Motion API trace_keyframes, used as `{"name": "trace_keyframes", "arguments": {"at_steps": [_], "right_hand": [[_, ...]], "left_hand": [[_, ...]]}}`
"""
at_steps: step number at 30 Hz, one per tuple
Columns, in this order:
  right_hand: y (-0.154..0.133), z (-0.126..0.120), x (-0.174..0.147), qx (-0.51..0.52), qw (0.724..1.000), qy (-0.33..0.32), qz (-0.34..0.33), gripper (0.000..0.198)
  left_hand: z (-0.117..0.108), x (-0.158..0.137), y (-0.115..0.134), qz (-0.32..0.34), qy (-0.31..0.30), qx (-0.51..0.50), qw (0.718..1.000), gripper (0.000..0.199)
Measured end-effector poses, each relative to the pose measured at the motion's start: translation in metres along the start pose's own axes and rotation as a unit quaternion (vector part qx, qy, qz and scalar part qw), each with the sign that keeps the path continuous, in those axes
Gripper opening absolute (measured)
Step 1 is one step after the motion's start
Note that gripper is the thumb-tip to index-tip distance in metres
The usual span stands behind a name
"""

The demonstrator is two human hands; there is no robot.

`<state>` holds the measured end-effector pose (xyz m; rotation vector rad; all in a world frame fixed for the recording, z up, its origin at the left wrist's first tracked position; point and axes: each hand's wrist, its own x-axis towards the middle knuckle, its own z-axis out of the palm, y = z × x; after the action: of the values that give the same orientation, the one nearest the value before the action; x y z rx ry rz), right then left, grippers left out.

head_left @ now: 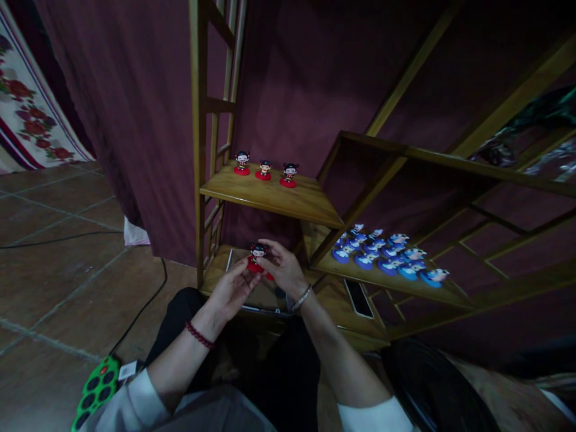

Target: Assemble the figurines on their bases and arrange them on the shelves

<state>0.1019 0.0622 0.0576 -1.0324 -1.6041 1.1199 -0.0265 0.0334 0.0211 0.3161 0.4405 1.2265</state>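
Between my two hands is a small figurine point(258, 252) with black hair buns and a red base. My left hand point(234, 288) grips the base from the left and below. My right hand point(283, 268) holds the same figurine from the right, fingers bent around it. Another bit of red shows under my right fingers, too covered to make out. Above, three similar figurines stand in a row on a wooden shelf point(270, 197): a left one point(242, 163), a middle one point(263, 170) and a right one point(288, 174).
Several blue-based figurines point(390, 255) stand on the lower right shelf. A phone point(359, 299) lies on the bottom board, right of my hands. A shelf post point(198, 144) rises at the left. On the tiled floor lie a green power strip point(96, 390) and a black cable point(146, 312).
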Motion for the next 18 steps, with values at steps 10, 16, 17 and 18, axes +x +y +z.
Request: {"name": "trace_keyframes", "arguments": {"at_steps": [10,16,17,18], "right_hand": [[0.012,-0.003,0.005,-0.005,1.0,0.016,-0.024,0.038],[0.019,-0.001,0.006,-0.006,0.999,0.003,-0.033,0.036],[0.02,0.0,0.005,-0.007,0.999,0.007,-0.03,0.035],[0.022,0.0,0.005,-0.009,0.999,0.013,-0.027,0.034]], "left_hand": [[0.002,0.004,-0.004,0.028,0.018,0.006,0.999,0.016],[0.002,0.008,-0.004,0.039,0.032,0.035,0.998,0.014],[0.002,0.007,-0.004,0.041,0.037,0.041,0.998,0.013],[0.002,0.007,-0.003,0.044,0.042,0.046,0.997,0.012]]}}
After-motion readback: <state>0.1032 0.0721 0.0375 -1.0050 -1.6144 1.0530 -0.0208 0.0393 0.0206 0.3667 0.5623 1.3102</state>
